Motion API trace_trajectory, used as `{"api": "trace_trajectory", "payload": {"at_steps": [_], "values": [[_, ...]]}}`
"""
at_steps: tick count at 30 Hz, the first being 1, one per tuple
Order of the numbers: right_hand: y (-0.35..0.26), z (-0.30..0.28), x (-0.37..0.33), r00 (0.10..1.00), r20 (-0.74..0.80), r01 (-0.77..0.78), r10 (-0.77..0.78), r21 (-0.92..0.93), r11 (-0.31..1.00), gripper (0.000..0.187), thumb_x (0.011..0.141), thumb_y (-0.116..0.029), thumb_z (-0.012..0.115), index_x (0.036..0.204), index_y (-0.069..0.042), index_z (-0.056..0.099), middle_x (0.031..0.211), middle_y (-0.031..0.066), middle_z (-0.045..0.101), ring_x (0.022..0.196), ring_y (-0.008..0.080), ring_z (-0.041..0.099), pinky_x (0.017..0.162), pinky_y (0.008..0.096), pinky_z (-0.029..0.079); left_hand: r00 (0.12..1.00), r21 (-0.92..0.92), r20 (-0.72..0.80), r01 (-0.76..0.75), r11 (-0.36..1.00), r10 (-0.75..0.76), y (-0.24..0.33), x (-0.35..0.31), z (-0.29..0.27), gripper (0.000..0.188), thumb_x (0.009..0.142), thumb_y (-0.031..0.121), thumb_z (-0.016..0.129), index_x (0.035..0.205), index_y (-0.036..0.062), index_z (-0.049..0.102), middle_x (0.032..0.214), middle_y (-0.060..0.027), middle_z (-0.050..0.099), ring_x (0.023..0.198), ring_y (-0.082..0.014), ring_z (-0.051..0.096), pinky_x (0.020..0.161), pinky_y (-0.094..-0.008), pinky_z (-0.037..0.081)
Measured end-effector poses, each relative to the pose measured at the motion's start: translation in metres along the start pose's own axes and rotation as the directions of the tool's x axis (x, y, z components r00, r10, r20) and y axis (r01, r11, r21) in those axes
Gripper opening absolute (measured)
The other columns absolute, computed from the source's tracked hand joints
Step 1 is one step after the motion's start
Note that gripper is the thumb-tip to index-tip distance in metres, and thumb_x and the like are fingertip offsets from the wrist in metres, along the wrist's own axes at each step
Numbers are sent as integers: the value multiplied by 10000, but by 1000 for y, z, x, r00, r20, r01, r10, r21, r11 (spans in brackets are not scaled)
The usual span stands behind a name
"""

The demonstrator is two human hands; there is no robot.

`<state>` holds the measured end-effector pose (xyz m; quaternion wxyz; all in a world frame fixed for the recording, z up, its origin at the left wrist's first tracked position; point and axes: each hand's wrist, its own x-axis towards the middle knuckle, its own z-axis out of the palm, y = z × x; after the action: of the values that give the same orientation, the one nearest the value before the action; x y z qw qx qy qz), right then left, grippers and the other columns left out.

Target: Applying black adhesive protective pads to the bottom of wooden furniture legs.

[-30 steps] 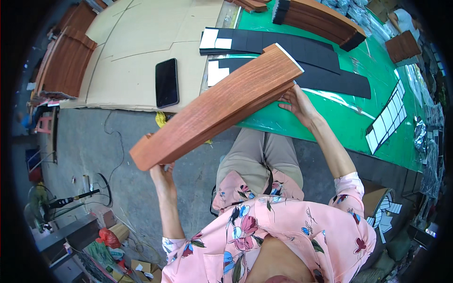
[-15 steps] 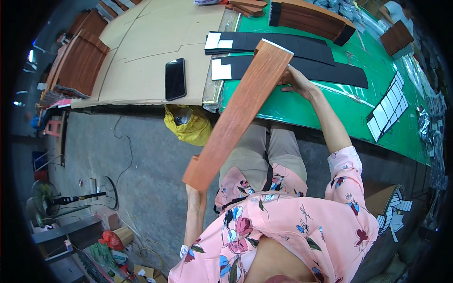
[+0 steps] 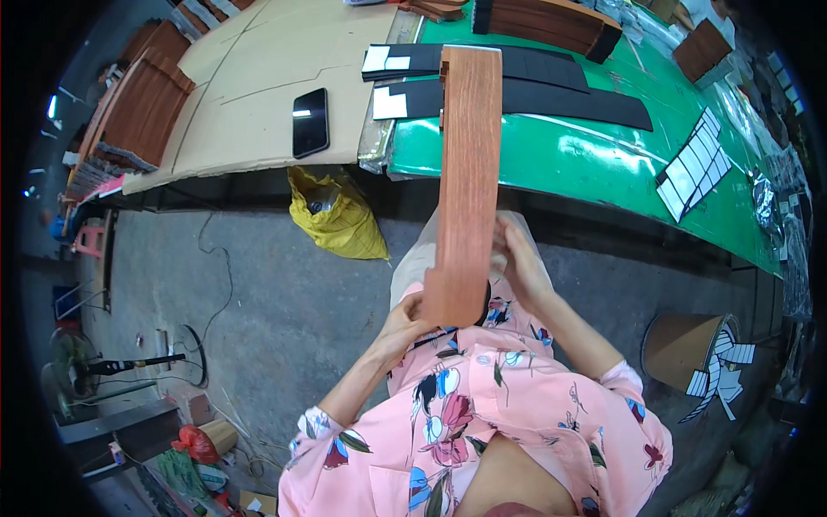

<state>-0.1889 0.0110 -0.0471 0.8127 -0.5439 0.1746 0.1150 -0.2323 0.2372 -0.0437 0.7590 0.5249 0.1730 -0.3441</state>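
A long reddish-brown wood-grain panel (image 3: 469, 172) is held up in front of me, its far end over the green table and its near end close to my waist. Small notches show along its left edge. My left hand (image 3: 411, 319) grips the near end from the left, fingers partly hidden under it. Beside the panel's right edge, lower down, is my right hand (image 3: 517, 252), bent toward it; its fingertips go out of sight behind the panel. Beyond the panel lie black strips (image 3: 586, 105) with white patches (image 3: 390, 103) at their left ends.
A black phone (image 3: 311, 123) lies on the cardboard-covered table (image 3: 250, 121). Brown panels are stacked (image 3: 138, 112) at left, with another brown piece (image 3: 547, 26) at the back. White labels (image 3: 693, 168) lie at right. A yellow bag (image 3: 338, 220) and a round bin (image 3: 680, 345) stand below.
The panel has swung from a slant to nearly upright in view. My right hand has left its far end and come back toward my waist. My left hand has shifted right with the near end.
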Motion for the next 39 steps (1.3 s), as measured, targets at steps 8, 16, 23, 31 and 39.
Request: {"api": "trace_trajectory", "payload": {"at_steps": [8, 16, 23, 31, 39], "values": [[10, -12, -57, 997, -31, -66, 72, 158, 985, 544, 889, -435, 462, 1312, -104, 378, 1272, 62, 457, 1168, 164, 440, 948, 298, 359, 935, 577, 302, -23, 816, -187, 11, 14, 59, 611, 769, 144, 679, 1235, -107, 374, 1169, -146, 516, 1075, -187, 507, 959, -287, 378], [5, -99, -51, 991, -136, 27, -5, 166, 986, 612, 813, -503, 546, 1275, -117, 437, 1270, 48, 492, 1158, 179, 468, 961, 383, 376, 826, 548, 523, -138, 825, -209, -17, 58, 113, 540, 816, 214, 626, 1200, -111, 428, 1129, -151, 540, 1080, -181, 499, 955, -268, 364], [-12, -150, -35, 964, -264, 83, -16, 246, 966, 529, 841, -378, 566, 1257, -79, 434, 1217, 79, 523, 1094, 183, 521, 856, 365, 466, 831, 513, 468, 21, 858, -300, -10, 83, 157, 315, 844, 268, 587, 1041, 25, 545, 823, 10, 556, 672, -42, 473, 560, -161, 342], [-25, -191, -24, 960, -281, 112, 9, 412, 904, 438, 906, -327, 472, 1235, -38, 458, 1170, 102, 556, 1002, 199, 577, 799, 344, 499, 898, 432, 258, -436, 790, 355, 86, 133, 66, 225, 882, 155, 515, 1002, -19, 595, 828, -80, 622, 749, -135, 597, 672, -252, 486], [-67, -193, 3, 983, -133, -74, 130, 362, 929, 429, 915, -332, 453, 1213, -24, 477, 1152, 109, 566, 990, 196, 581, 802, 332, 493, 803, 566, 300, -584, 582, 515, 168, 213, 50, 590, 755, 58, 655, 1272, 8, 376, 1243, -145, 468, 1179, -210, 434, 991, -364, 347]]}}
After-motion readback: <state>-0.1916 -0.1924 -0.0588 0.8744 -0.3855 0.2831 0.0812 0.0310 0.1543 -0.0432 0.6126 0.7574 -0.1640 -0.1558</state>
